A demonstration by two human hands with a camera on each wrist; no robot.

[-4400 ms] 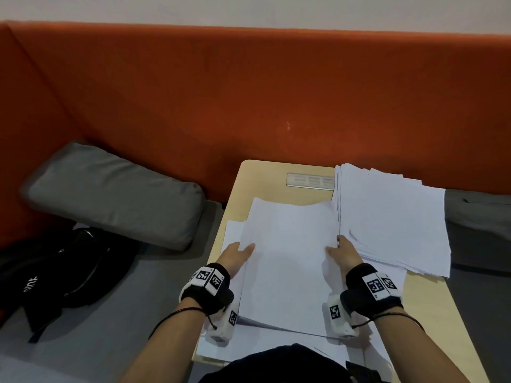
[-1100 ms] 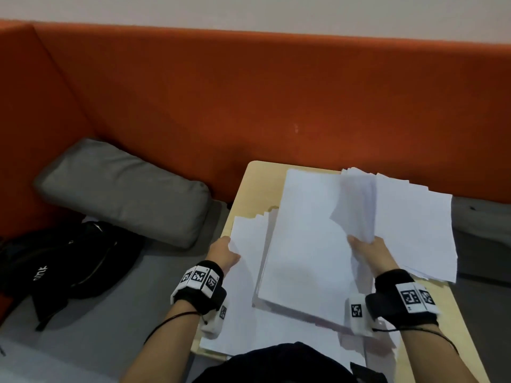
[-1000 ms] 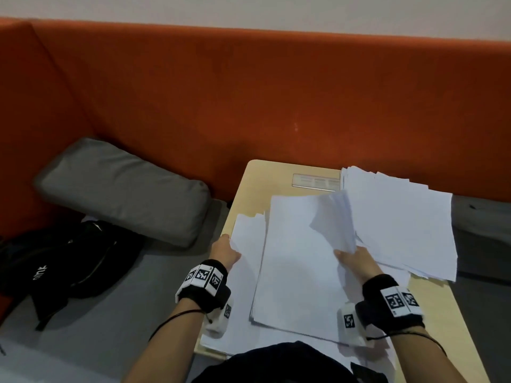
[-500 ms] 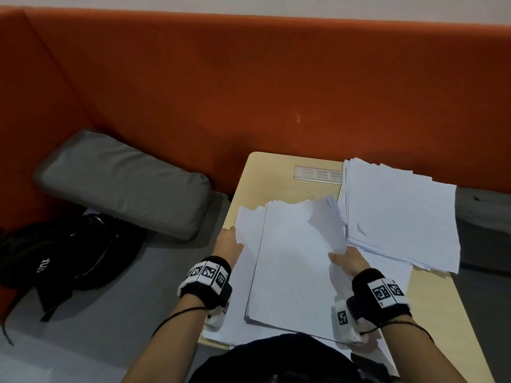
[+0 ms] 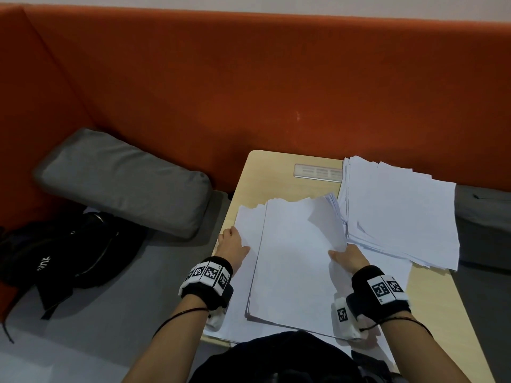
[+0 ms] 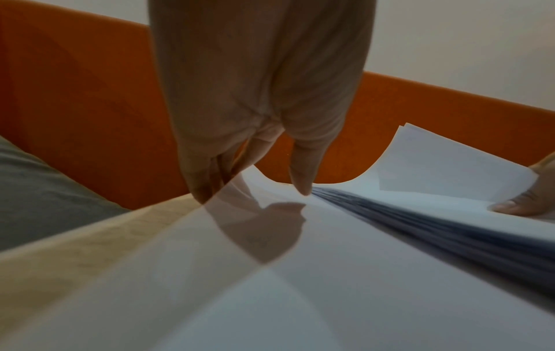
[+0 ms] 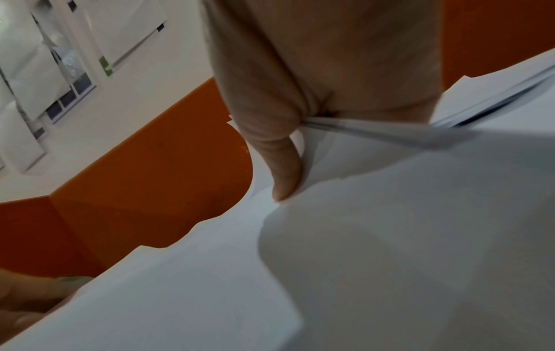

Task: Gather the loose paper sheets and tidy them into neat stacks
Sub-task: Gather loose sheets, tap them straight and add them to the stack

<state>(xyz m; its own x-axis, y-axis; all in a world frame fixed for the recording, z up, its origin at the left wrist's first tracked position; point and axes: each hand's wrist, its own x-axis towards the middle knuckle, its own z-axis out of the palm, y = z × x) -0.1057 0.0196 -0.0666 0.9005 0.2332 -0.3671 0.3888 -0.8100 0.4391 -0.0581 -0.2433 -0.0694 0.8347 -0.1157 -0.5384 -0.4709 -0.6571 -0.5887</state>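
A thick bundle of white sheets [image 5: 290, 266] lies in the middle of the small wooden table [image 5: 265, 172], slightly askew on wider loose sheets [image 5: 244, 225]. My right hand [image 5: 345, 257] grips the bundle's right edge, thumb [image 7: 285, 171] on top, and its far right corner [image 5: 326, 217] curls upward. My left hand [image 5: 232, 243] pinches the left edge of the lower sheets, with the thumb [image 6: 303, 175] above and the fingers [image 6: 204, 185] tucked beneath. A second, roughly squared pile [image 5: 401, 214] lies at the back right.
An orange padded partition [image 5: 249, 92] walls the table's far side. On the bench to the left lie a grey cushion [image 5: 121, 181] and a black bag [image 5: 69, 258]. A metal plate [image 5: 318, 171] is set into the tabletop at the back. Bare wood [image 5: 431, 299] shows front right.
The bundle, raised and tilted toward the back a second ago, has come down and nearer to me. My right hand moved with it. The left hand stays at the lower sheets' edge.
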